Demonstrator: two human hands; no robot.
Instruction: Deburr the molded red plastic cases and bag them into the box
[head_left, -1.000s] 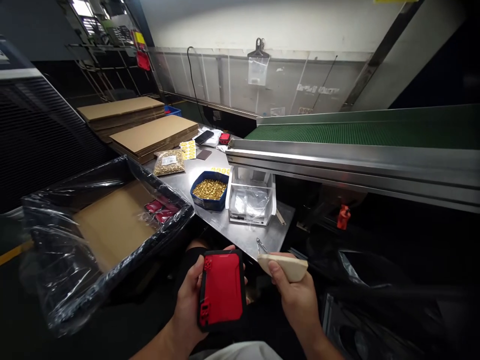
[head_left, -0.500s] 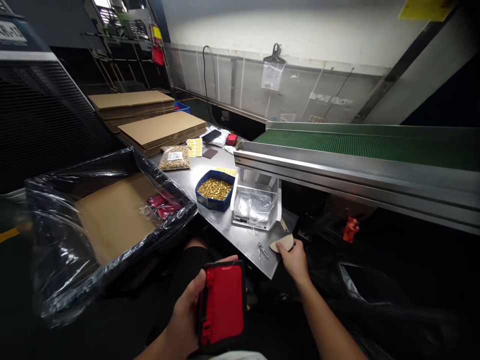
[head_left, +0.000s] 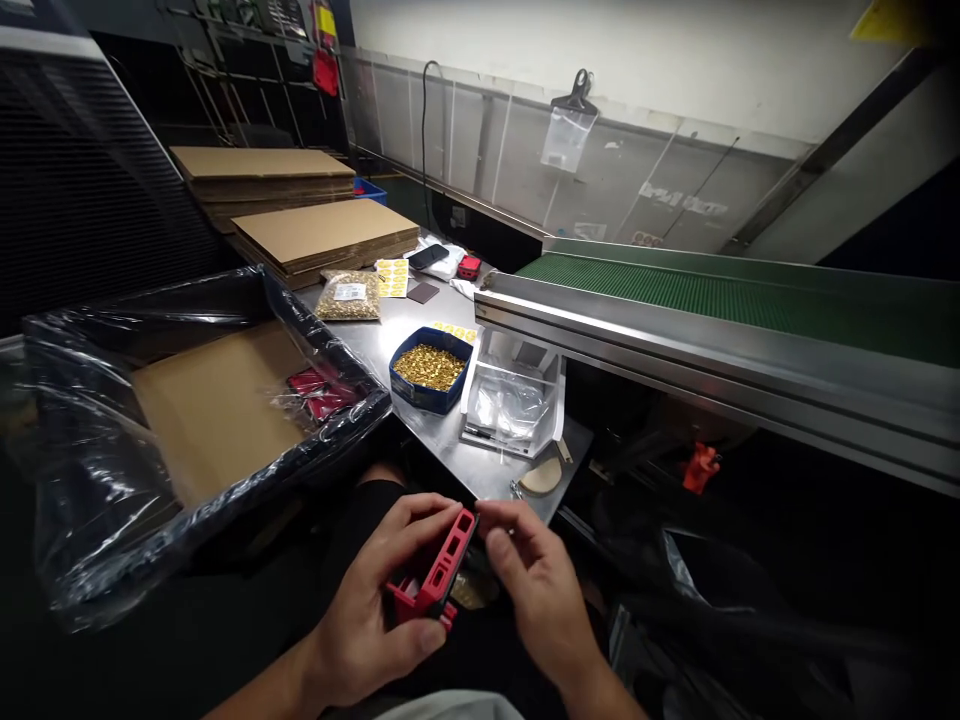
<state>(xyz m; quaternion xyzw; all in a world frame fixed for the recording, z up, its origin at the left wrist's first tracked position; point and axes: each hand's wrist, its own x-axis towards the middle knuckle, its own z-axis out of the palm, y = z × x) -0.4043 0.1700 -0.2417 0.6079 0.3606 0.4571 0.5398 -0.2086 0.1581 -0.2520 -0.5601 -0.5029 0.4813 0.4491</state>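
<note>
A red and black plastic case [head_left: 444, 570] is tilted up on its edge in my left hand [head_left: 367, 600], with the thumb along its near end and the fingers over its far side. Square openings show along its red edge. My right hand [head_left: 536, 585] is at the case's right side, fingers bent and thumb apart from them. Its fingertips reach the case's upper corner; whether they touch it I cannot tell. Beyond that hand, a beige half-round pad [head_left: 541, 477] lies on the metal table [head_left: 439, 440] beside small metal pieces [head_left: 516, 490], partly hidden.
A blue bin [head_left: 427, 398] holds small gold-coloured parts, next to a white tray [head_left: 559, 405] with clear plastic bags. On the left stands a box lined with black plastic [head_left: 255, 470], with red items inside. Cardboard stacks [head_left: 322, 235] lie behind; a green conveyor [head_left: 637, 295] runs right.
My right hand has let go of the beige pad on the table and come to the case. My left hand has turned the case from face-up onto its edge. The view has shifted slightly.
</note>
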